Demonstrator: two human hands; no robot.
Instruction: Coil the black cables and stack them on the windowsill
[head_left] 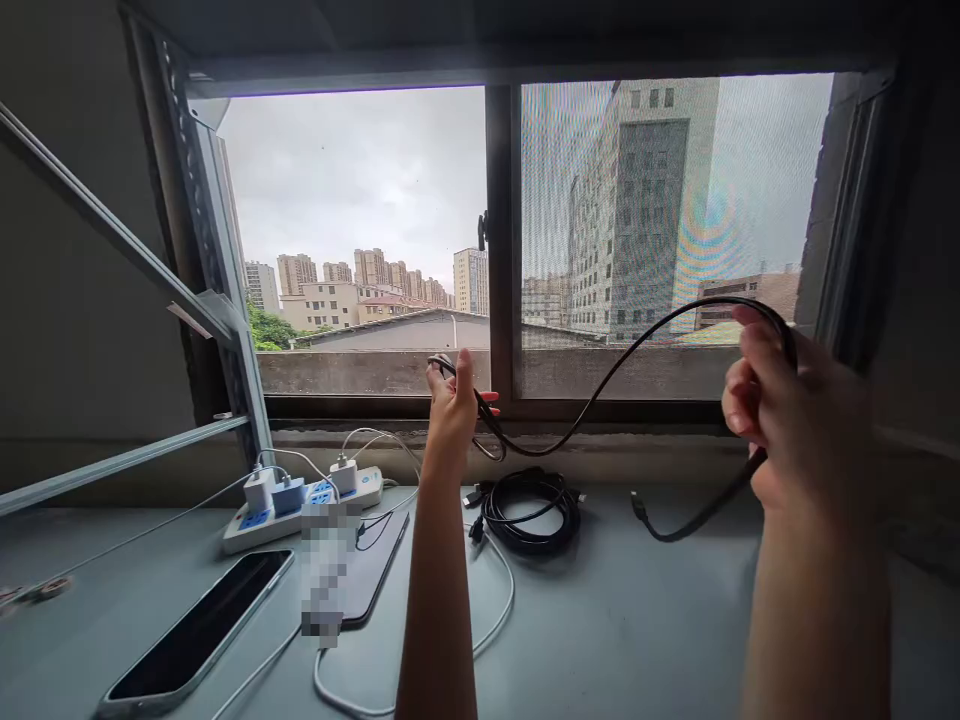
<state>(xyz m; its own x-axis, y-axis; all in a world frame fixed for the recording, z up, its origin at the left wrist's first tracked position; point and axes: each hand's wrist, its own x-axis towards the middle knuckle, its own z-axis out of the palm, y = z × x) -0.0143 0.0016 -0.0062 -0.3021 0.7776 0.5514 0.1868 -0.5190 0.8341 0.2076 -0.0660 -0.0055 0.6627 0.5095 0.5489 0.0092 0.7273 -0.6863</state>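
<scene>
A black cable [592,400] runs between my two raised hands in a sagging curve, in front of the window. My left hand [452,400], near the window's middle frame, is closed round a loop of it with the thumb up. On the right, my right hand [780,390] grips the cable between curled fingers. Below that hand a free end with a plug [639,506] hangs down over the table. Behind and between the hands, a coiled black cable [531,545] with several connectors lies on the table.
On the left of the grey table [600,640] stand a white power strip [315,515] with chargers, a dark phone [202,625] and a grey flat device [382,570], partly blurred out. White charging cables [510,590] cross the surface. A metal shelf frame [225,260] rises at left.
</scene>
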